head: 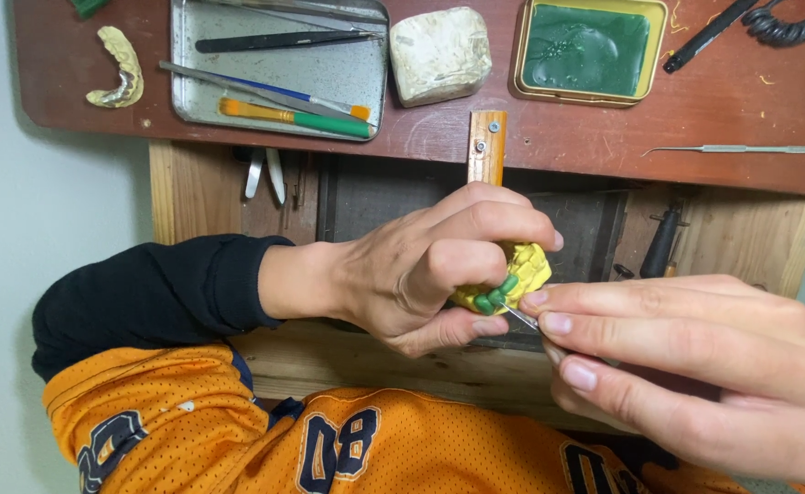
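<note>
Yellow tooth model sits tight in the left hand, held up in the air in front of the person's orange shirt, below the edge of the brown worktop. The left hand is closed all the way around it, so only the right side of the model peeks out — with little green teeth on its lower edge. The right hand comes in from the right and pinches a thin metal tool between thumb and fingers. The tool lies slanted, and its tip points left and up, right at the green teeth. It looks like it touches them, or almost does. The right hand is just beside the model — the two hands nearly meet there.
</note>
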